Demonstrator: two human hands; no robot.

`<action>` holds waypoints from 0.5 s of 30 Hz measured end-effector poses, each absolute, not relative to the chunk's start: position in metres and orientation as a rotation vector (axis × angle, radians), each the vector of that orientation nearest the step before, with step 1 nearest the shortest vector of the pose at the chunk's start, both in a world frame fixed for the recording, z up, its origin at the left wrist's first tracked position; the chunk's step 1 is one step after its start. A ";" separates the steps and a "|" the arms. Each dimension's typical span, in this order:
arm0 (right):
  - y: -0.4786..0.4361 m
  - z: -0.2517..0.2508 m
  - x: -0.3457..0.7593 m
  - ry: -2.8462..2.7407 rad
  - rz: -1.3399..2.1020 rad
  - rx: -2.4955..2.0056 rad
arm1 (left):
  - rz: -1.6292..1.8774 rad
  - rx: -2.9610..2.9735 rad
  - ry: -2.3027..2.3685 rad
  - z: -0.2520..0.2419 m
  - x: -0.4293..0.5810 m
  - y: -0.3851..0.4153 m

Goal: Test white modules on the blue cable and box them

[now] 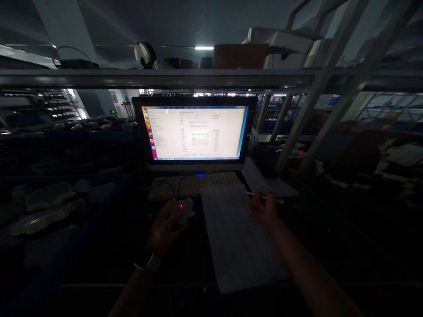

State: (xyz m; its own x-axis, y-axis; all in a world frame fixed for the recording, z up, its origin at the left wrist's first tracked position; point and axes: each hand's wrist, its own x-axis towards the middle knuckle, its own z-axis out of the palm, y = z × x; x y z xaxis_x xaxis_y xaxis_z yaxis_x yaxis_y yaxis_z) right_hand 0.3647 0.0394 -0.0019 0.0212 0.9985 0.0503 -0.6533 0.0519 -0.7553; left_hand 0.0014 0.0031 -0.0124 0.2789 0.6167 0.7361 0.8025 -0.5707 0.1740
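Note:
My left hand (165, 231) grips a small pale, box-like device (185, 209) with a lit red dot on it, just in front of the keyboard (211, 179). A slim white pen (276, 200) is held between the fingers of my right hand (264, 207). That hand rests over the right edge of a large printed paper sheet (238, 246). The pen points to the left, its tip above the sheet's upper part. Print on the sheet is too dim to read.
A lit monitor (198, 132) stands behind the keyboard. To the left, a blue bin (109, 211) holds several pale plastic housings (49, 196). Another paper (284, 188) lies right of the keyboard. A metal shelf (185, 79) with a cardboard box (239, 56) spans above.

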 end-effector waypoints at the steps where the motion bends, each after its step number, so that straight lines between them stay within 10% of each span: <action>1: 0.039 -0.002 0.365 -0.695 1.422 -0.637 | -1.174 -2.320 -1.308 -0.012 0.001 0.003; 15: 0.041 -0.004 0.364 -0.687 1.428 -0.581 | -1.169 -2.310 -1.289 -0.009 0.002 0.003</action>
